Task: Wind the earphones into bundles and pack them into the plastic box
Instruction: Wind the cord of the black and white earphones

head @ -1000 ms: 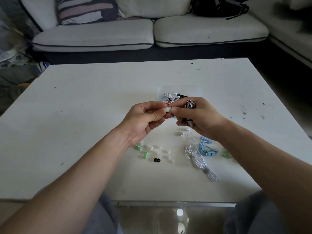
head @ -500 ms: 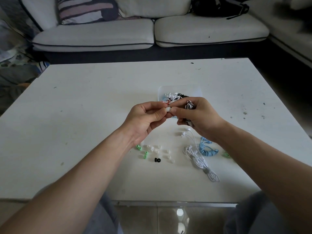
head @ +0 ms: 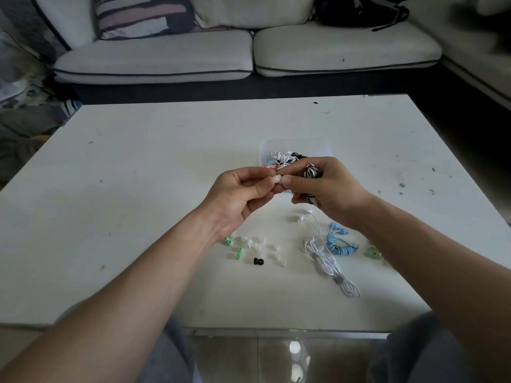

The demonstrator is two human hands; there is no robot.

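Left hand and right hand: fingertips pinched together on one white eartip above the table. Right hand also clasps a black-white bundle. Box, holding earphones, just behind; white and blue earphones lie nearer.

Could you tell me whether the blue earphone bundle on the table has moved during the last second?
No; the blue earphone bundle lies beside the white earphones as before.

The bundle held in the fingers of the right hand is striped black and white, and the small tip pinched just left of them is white. Below the fingers, on the white counter, lie a white cable, a light blue coil, green ear tips and one black ear tip.
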